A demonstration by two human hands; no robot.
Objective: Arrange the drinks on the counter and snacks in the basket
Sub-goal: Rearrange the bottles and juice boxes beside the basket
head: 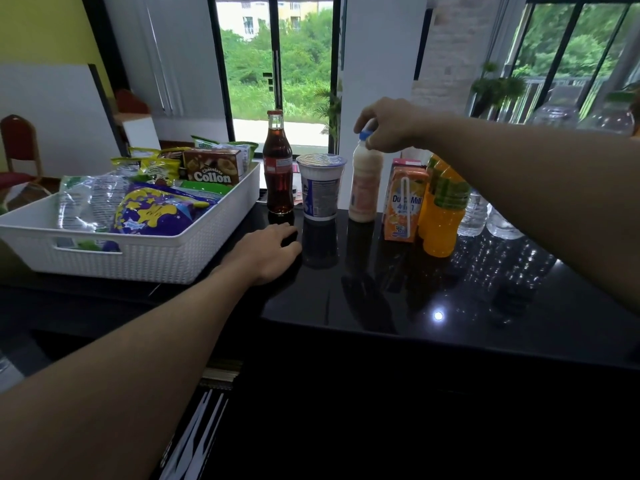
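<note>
Tabletop (467,306): black, high-gloss surface; one small bright light spot (438,315) reflects on it. Rear wall, centre: dark-framed glass door (277,64), daylight entering; beyond it, green vegetation and a pale building (263,15). Left of the door: white vertical blinds (166,57). Far left: yellow-green wall (38,26), with a white panel (45,116) in front of it and a red-backed chair (19,140) on a wooden frame. Right of the door: white pillar (377,46), then a pale brick section (453,46). Far right: window (571,39) with dark bars; a green plant (495,84) stands near it.
</note>
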